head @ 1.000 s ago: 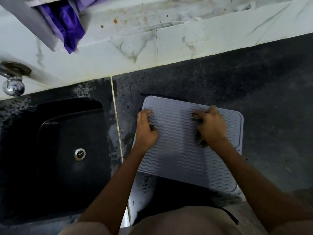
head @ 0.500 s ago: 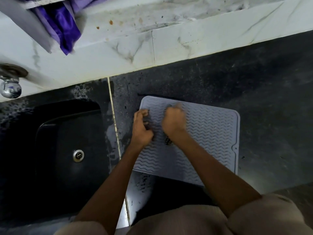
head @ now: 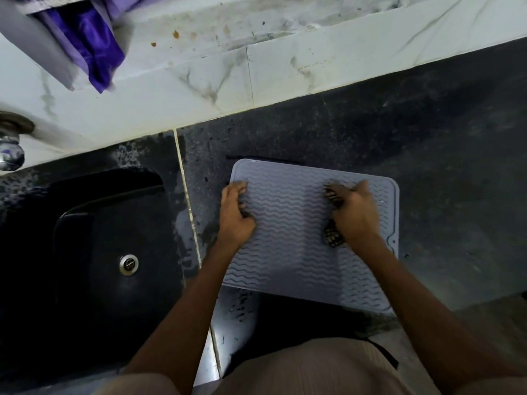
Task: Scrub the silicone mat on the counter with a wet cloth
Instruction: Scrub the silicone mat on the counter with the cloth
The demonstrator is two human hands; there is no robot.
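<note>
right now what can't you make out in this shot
- Cloth, head view: mostly hidden under the right hand; only dark patterned bits show, and wetness can't be judged.
- Left hand: its fingertips curl under at the mat edge, so the grip is unclear.
- Tap: cut off by the left frame edge.
- Purple fabric: cut off at the top edge.

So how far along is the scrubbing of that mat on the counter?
Set-up looks done: the grey silicone mat lies flat on the dark counter beside the sink. Scrubbing is in hand: the left hand presses its left edge, while the right hand grips a dark cloth on the right half. The near part below the hands looks untouched, though cleanliness can't be judged.
</note>
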